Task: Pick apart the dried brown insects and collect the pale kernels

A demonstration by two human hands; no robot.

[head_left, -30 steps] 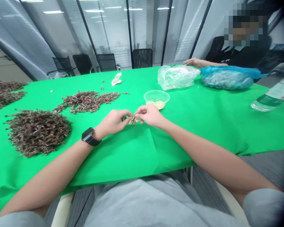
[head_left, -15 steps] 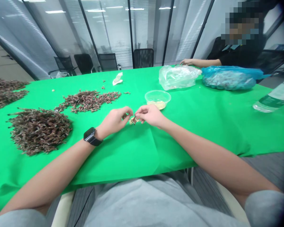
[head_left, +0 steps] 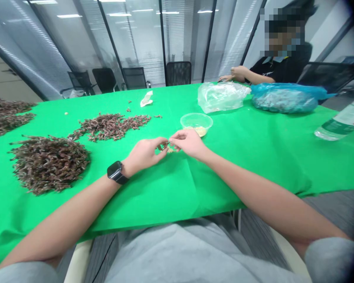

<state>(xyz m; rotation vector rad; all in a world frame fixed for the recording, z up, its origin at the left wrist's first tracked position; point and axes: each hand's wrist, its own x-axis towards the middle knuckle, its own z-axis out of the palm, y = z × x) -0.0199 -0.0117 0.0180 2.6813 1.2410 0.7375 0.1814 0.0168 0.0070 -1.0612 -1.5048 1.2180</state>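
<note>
Near the middle of the table's front half, my left hand [head_left: 147, 154], with a black watch on the wrist, has thumb and forefinger closed around a small dark dried piece [head_left: 166, 144]. My right hand [head_left: 191, 144] meets it fingertip to fingertip in a pinch; what lies between its fingers is too small to make out. Pale yellow bits [head_left: 171, 149] lie on the cloth just under the fingertips, partly hidden. Behind my right hand stands a clear plastic bowl [head_left: 205, 119] with similar yellowish bits in it. To the left is a large heap of brown dried, stem-like pieces [head_left: 50, 163].
A looser brown pile [head_left: 112, 126] lies farther back, another heap [head_left: 6, 116] at far left. Beyond the bowl are a crumpled paper scrap [head_left: 146, 98], a clear bag [head_left: 220, 97] and a full blue bag [head_left: 286, 98]. A bottle [head_left: 339, 122] lies right; a person sits beyond.
My left hand has shifted slightly right, its thumb now nearer my right fingertips. The reddish-brown piece seen between the hands is now mostly hidden. The other person has leaned left, both hands together.
</note>
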